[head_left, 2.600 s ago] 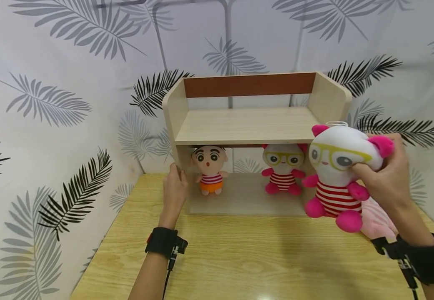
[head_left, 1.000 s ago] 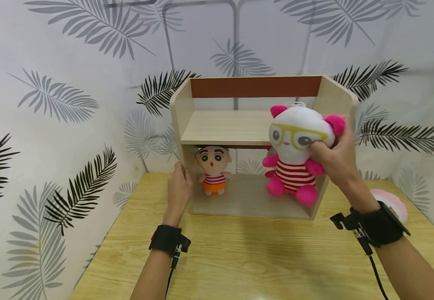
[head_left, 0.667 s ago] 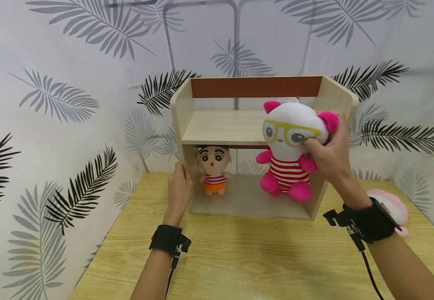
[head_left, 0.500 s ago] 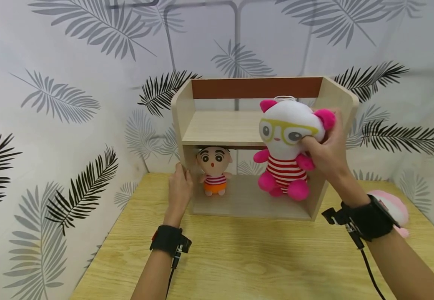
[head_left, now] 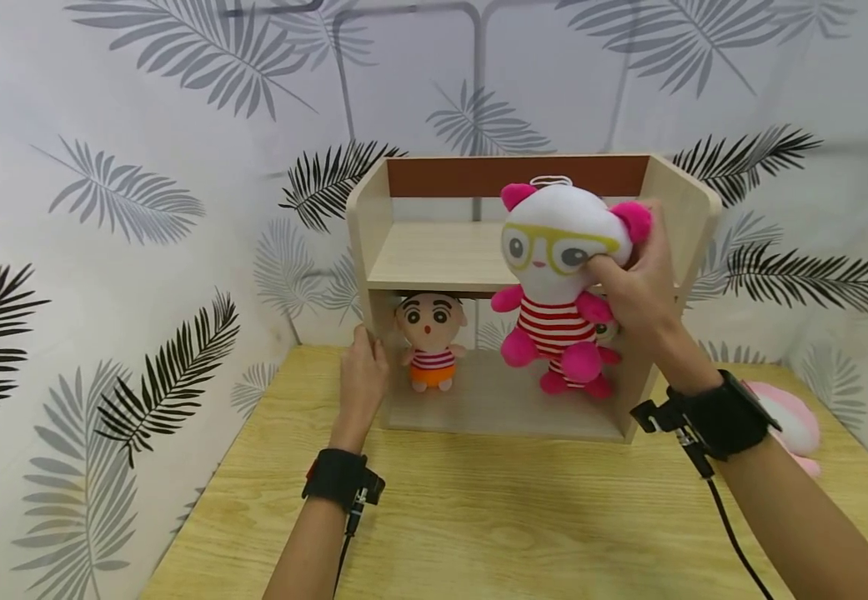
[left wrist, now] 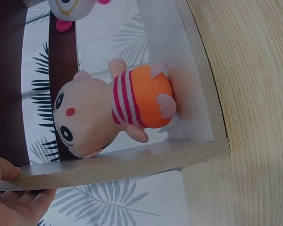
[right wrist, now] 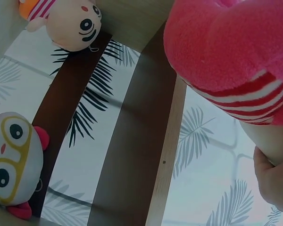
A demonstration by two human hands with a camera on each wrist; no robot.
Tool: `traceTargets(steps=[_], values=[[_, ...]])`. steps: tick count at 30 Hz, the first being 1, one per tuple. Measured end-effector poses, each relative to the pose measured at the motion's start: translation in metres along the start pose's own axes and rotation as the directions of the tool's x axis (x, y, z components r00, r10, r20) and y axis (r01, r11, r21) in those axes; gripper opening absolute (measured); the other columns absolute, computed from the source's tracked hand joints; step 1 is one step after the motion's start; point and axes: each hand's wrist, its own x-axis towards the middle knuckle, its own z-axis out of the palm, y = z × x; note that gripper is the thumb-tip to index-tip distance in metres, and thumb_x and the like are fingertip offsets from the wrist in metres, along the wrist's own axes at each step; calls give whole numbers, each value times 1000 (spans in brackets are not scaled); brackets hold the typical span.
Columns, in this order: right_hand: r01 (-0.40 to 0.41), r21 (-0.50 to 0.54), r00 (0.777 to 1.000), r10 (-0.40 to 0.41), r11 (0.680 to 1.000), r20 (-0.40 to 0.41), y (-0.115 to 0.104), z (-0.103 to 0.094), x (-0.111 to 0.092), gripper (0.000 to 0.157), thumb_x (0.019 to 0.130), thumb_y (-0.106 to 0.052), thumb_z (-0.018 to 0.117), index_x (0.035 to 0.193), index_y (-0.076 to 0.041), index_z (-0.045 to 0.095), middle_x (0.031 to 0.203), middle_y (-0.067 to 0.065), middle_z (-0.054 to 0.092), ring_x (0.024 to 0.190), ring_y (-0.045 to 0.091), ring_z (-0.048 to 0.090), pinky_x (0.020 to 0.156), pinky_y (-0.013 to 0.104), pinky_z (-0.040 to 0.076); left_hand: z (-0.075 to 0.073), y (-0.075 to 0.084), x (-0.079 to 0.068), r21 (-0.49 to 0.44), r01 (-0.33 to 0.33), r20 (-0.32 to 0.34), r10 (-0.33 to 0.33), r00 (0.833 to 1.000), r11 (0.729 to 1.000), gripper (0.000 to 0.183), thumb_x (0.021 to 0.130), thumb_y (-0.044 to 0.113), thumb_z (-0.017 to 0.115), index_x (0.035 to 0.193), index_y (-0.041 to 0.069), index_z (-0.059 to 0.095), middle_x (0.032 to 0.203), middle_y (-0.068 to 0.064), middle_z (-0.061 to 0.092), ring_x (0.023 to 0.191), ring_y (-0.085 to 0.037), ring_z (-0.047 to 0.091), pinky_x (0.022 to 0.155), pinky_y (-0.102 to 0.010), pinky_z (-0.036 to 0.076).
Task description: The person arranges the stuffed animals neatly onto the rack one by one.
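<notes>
My left hand point(head_left: 362, 375) grips the left side panel of a small two-tier wooden shelf point(head_left: 441, 254); in the left wrist view the thumb and fingers point(left wrist: 33, 205) lie on opposite faces of the board. By the side of its head, my right hand point(head_left: 639, 287) holds a large plush panda point(head_left: 557, 325) with yellow glasses, pink ears and a red-striped body. It hangs in front of the upper board. Behind it, a smaller matching panda point(right wrist: 16, 155) sits in the lower compartment, mostly hidden in the head view. A boy doll point(head_left: 432, 358) in orange shorts sits at that compartment's left.
The shelf stands on a wood-grain table point(head_left: 479, 517). A pink and white plush point(head_left: 794, 417) lies right of the shelf, partly behind my right wrist. Leaf-patterned cloth point(head_left: 141, 167) hangs behind and to the left.
The large panda has moved left and up with my right hand, from beside the shelf to before its upper board. My left hand keeps its grip on the side panel.
</notes>
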Motion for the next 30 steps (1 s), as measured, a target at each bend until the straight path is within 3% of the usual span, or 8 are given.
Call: traceTargets(steps=[7, 21, 30], values=[[-26, 66, 1000, 25, 997, 9, 2, 8, 10, 40, 76, 5, 54, 109, -13, 40, 114, 11, 51, 102, 30, 49, 77, 25, 50, 0, 0, 1, 16, -18, -5, 18, 1000, 1000, 8, 90, 4, 50, 90, -3, 46, 72, -22, 59, 69, -36, 57, 56, -49, 48], [-10, 67, 999, 7, 998, 39, -18, 35, 20, 33, 78, 3, 53, 103, -13, 39, 107, 8, 51, 100, 30, 50, 79, 27, 49, 0, -2, -1, 16, -10, 1, 10, 1000, 1000, 8, 91, 6, 50, 90, -1, 46, 72, -21, 59, 68, -34, 57, 55, -48, 47], [-3, 119, 1000, 1, 993, 23, 0, 42, 36, 34, 76, 4, 53, 104, -12, 40, 101, 9, 51, 97, 29, 50, 78, 26, 48, -2, -1, 0, 4, -8, -4, 8, 1000, 1000, 8, 90, 4, 50, 91, -2, 46, 74, -21, 59, 69, -33, 57, 56, -47, 48]])
